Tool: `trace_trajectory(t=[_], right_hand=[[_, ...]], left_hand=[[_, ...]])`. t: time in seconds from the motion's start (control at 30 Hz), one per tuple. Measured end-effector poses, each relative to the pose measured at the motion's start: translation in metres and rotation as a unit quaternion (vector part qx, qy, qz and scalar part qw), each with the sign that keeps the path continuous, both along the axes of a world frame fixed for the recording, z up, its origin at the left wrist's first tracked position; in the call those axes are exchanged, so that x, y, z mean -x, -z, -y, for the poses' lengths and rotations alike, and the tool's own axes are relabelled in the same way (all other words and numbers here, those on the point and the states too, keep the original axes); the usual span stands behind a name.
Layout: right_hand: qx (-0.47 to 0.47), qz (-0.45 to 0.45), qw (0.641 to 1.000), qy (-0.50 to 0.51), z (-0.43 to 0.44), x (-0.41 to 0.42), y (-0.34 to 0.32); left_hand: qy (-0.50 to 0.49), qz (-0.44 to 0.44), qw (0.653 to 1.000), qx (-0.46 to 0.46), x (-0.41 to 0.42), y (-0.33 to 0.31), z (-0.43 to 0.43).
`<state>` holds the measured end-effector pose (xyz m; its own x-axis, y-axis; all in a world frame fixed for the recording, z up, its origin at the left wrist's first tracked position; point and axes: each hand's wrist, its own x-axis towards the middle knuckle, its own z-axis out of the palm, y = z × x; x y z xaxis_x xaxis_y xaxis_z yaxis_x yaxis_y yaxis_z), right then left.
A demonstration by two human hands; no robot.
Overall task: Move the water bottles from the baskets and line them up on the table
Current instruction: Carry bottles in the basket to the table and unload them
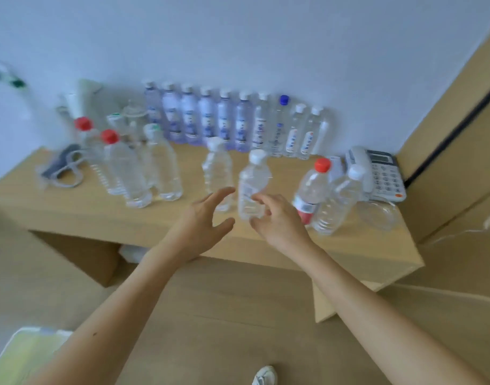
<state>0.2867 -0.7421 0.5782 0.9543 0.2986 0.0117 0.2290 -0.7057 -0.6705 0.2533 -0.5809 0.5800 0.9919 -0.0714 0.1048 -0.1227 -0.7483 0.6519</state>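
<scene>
Along the wall, a row of several upright water bottles lines the back of the wooden table. Further clear bottles stand in front, some with red caps, and one red-capped bottle is at the right. My right hand curls around the lower part of a white-capped clear bottle near the table's front, which tilts slightly. To its left, my left hand is open with its fingers spread beside another white-capped bottle; I cannot tell whether it touches that bottle. The frame is motion-blurred.
A desk phone and a clear plastic lid or dish sit at the table's right end, next to a wooden cabinet. A grey cable bundle lies at the left. A pale green container's corner shows at the bottom left.
</scene>
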Motion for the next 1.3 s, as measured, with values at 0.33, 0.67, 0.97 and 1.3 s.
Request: trace_trajectory(t=[0.33,0.67,0.97,1.3], right_hand=[[0.026,-0.037,0.951,-0.305,-0.294,0.146,0.016],[0.121,-0.066,0.814,-0.564,-0.549,0.261,0.078],[0.169,-0.102,0.672,-0.714,-0.697,0.361,0.121],[0.204,-0.108,0.61,-0.758,-0.762,0.467,0.208]], left_hand=[[-0.32,-0.041,0.946,0.002,0.228,0.021,-0.262],[-0.607,-0.129,0.779,0.084,0.409,0.083,-0.435],[-0.753,-0.162,0.623,0.137,0.507,0.108,-0.504],[-0.817,-0.147,0.517,0.21,0.609,0.193,-0.537]])
